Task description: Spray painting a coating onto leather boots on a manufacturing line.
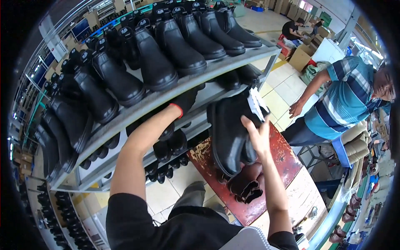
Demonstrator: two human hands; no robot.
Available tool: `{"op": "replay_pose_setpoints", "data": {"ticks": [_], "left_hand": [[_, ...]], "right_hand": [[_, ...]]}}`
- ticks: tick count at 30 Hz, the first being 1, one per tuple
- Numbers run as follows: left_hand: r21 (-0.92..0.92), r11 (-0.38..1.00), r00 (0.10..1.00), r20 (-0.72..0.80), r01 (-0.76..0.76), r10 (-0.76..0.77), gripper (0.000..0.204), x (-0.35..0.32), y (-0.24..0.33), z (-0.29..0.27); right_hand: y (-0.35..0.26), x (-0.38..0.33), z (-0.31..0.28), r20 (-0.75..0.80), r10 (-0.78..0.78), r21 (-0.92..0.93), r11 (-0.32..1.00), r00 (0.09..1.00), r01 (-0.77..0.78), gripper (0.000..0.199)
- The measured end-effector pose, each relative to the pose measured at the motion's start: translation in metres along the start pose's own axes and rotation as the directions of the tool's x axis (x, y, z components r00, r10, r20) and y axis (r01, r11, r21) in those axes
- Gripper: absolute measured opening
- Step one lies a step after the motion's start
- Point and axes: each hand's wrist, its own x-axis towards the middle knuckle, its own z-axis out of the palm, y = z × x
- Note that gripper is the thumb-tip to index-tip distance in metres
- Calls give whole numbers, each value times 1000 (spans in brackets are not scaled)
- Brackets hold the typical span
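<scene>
My right hand (257,136) is bare and grips the side of a black ankle boot (227,133), holding it upright above a worn red table (287,160). A white tag (255,102) sticks out of the boot's top. My left hand (186,100) wears a black glove with a red cuff and reaches under the top shelf of a grey metal rack (166,96). Its fingers are partly hidden by the shelf edge, so its grip cannot be made out. Several black boots (179,46) stand in a row on that top shelf.
More black boots fill the lower shelves (166,143). Dark brown folded pieces (246,185) lie on the red table. A person in a striped blue shirt (346,100) stands at the right beside stacked beige parts (358,143). Cardboard boxes (301,57) and other people (293,27) are farther back.
</scene>
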Motion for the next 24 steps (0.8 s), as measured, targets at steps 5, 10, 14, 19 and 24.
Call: {"op": "replay_pose_setpoints", "data": {"ticks": [5,10,14,19,24], "left_hand": [[179,984,999,-41,22,-15,47,-63,13,70],[-11,1000,989,-146,-17,16,47,-41,-54,-4],[-904,396,982,108,162,-156,52,-36,-61,1],[-661,748,996,3,65,-84,51,36,-54,1],[-228,973,1000,-25,-21,16,50,70,-33,3]], "right_hand": [[10,39,70,-166,-7,148,989,986,32,63],[-1,52,67,-178,-249,-461,876,952,143,63],[12,43,76,-72,-274,-552,811,959,191,60],[31,37,52,22,-373,-555,767,928,322,59],[26,33,38,17,-336,-544,787,942,291,59]]}}
